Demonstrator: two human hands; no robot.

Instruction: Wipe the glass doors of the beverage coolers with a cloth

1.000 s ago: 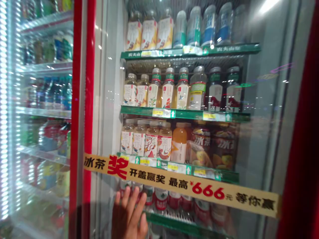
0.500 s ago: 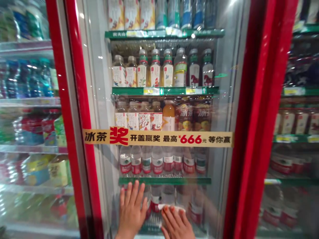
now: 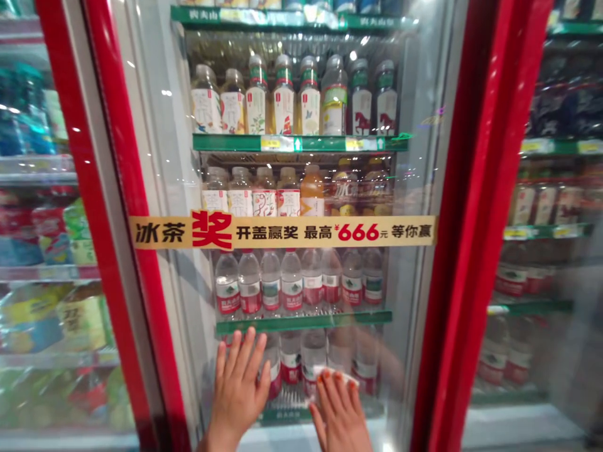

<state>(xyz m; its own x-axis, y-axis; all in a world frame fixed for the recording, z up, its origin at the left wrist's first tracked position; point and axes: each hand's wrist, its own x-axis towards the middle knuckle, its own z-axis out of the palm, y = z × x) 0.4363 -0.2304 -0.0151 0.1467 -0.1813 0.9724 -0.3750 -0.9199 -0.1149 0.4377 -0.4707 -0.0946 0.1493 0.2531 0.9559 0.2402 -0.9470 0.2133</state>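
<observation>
My left hand [image 3: 240, 380] lies flat against the glass door [image 3: 414, 276] of a drinks cooler, its fingers spread and nothing under them that I can see. Beside it on the right, my right hand [image 3: 342, 408] presses a thin white cloth [image 3: 349, 379] to the same pane. Only the cloth's upper edges show past the fingertips; I cannot tell whether it is fabric or paper. Behind the glass, water bottles [image 3: 292, 285] with red and white labels stand on the lower shelves. A beige banner [image 3: 282, 232] with black and red lettering crosses the door above both hands.
Red door frames [image 3: 490, 238] border the pane on the right, and a red frame [image 3: 117, 157] stands on the left. Tea bottles [image 3: 282, 103] line a green-edged upper shelf. Neighbouring coolers hold more drinks, such as boxed packs [image 3: 32, 317] at the left. Reflections streak the glass.
The view has tipped down, so the shelves and banner sit higher and further left. My right hand, with the cloth, is slightly lower and further right on the glass. My left hand stays flat.
</observation>
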